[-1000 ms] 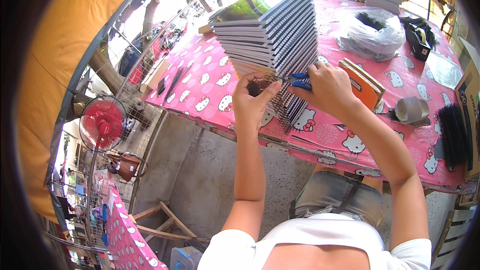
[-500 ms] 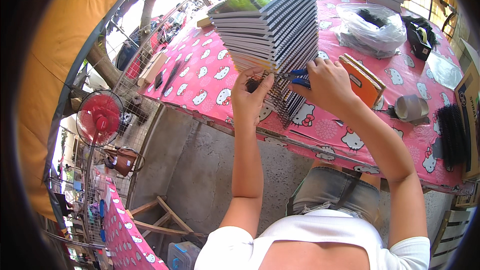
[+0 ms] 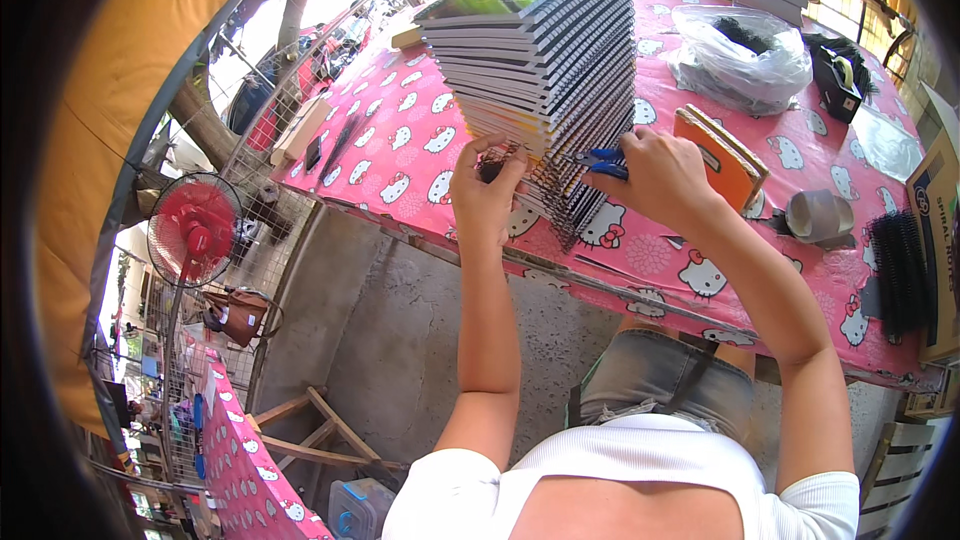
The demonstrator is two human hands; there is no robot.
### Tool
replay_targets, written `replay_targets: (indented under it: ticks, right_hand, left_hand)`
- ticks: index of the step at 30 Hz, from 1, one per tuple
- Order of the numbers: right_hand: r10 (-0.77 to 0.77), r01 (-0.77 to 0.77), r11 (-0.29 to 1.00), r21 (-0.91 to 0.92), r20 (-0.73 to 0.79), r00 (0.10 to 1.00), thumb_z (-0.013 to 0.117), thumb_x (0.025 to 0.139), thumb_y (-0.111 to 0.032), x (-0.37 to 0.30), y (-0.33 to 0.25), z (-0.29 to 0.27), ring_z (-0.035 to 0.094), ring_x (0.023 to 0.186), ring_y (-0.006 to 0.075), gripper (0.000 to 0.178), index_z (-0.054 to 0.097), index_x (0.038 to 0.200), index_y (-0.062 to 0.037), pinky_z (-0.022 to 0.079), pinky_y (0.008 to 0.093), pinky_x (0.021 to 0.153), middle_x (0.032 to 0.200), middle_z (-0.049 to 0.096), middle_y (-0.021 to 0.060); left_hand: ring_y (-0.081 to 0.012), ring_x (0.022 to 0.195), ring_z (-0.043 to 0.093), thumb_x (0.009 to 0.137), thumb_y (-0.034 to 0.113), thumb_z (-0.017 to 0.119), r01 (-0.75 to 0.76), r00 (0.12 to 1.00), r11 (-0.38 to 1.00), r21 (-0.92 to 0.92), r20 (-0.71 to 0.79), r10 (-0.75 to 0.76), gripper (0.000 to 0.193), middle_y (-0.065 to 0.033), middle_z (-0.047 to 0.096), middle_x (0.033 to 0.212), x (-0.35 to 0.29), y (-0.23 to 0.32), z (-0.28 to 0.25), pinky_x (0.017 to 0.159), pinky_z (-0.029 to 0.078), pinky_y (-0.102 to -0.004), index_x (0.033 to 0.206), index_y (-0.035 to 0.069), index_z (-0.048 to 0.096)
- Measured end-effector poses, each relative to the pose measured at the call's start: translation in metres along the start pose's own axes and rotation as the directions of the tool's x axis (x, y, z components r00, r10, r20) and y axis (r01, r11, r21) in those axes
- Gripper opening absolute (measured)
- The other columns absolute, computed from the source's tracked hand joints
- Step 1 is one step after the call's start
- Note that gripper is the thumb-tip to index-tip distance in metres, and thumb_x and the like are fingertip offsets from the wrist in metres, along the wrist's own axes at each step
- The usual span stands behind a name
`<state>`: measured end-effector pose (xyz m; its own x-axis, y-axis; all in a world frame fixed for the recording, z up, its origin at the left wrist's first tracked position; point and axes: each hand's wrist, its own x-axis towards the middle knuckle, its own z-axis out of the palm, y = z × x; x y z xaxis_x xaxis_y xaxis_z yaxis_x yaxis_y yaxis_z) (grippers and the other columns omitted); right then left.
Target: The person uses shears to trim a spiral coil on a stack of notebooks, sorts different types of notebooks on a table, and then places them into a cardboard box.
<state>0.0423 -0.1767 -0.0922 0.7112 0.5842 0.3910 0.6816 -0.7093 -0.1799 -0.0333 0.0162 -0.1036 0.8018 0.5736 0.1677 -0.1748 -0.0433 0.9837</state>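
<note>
A tall stack of spiral-bound notebooks stands near the table's front edge, its coil bindings facing right and toward me. My right hand is closed around blue-handled pliers, whose jaws touch the coils low on the stack. Across from it, my left hand is closed at the stack's lower front corner, thumb and fingers on a notebook's edge. Exactly what the pliers' tips grip is too small to make out.
On the pink patterned table lie an orange-covered book block, a plastic bag of black coils, a tape roll and black coils beside a cardboard box. A red fan stands left. Another person is at the far side.
My left hand has shifted slightly left and down from the pliers' tips. The pliers in my right hand have moved slightly right, staying at the coils.
</note>
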Motion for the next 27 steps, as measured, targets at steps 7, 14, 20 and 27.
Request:
replay_targets:
  ticks: [7, 14, 20, 27]
  right_hand:
    - [-0.218, 0.187, 0.975, -0.115, -0.391, 0.894, 0.064, 0.074, -0.058, 0.008, -0.002, 0.011, 0.063, 0.063, 0.0282, 0.059, 0.061, 0.072, 0.0009, 0.050, 0.0405, 0.057, 0.067, 0.060, 0.0126]
    - [0.045, -0.053, 0.998, 0.029, 0.226, 0.973, 0.061, 0.076, -0.058, 0.005, -0.010, -0.007, 0.063, 0.057, 0.0296, 0.057, 0.063, 0.071, -0.0010, 0.050, 0.0406, 0.053, 0.061, 0.060, 0.0117]
    - [-0.209, 0.175, 0.977, -0.124, -0.357, 0.910, 0.060, 0.077, -0.058, -0.004, 0.016, 0.023, 0.064, 0.057, 0.0296, 0.057, 0.064, 0.071, -0.0011, 0.051, 0.0397, 0.054, 0.062, 0.062, 0.0113]
    - [0.048, -0.051, 0.999, 0.008, 0.239, 0.970, 0.060, 0.077, -0.058, 0.002, -0.007, 0.002, 0.064, 0.057, 0.0286, 0.057, 0.064, 0.071, -0.0012, 0.050, 0.0395, 0.053, 0.061, 0.062, 0.0105]
  left_hand:
    - [-0.0056, 0.056, 0.055, 0.073, 0.010, 0.076, 0.016, 0.997, 1.000, -0.007, 0.081, -0.015, 0.037, -0.0021, 0.063, 0.076, -0.004, -0.006, 0.009, 0.041, 0.037, -0.0178, 0.104, 0.003, 0.057]
    - [-0.0088, 0.054, 0.053, 0.073, 0.011, 0.076, 0.013, 0.998, 0.999, -0.036, 0.068, -0.010, 0.040, -0.0042, 0.060, 0.074, 0.000, -0.015, 0.000, 0.042, 0.038, -0.0210, 0.106, 0.003, 0.055]
    - [-0.0092, 0.054, 0.053, 0.072, 0.011, 0.077, 0.061, 0.996, 0.998, -0.009, 0.068, -0.060, 0.043, -0.0041, 0.060, 0.073, -0.006, -0.010, 0.009, 0.043, 0.038, -0.0206, 0.107, 0.004, 0.052]
    - [-0.0077, 0.054, 0.053, 0.070, 0.011, 0.079, -0.078, 0.994, 0.995, -0.060, 0.076, 0.082, 0.048, -0.0038, 0.061, 0.074, -0.003, -0.022, 0.006, 0.043, 0.038, -0.0193, 0.108, 0.003, 0.051]
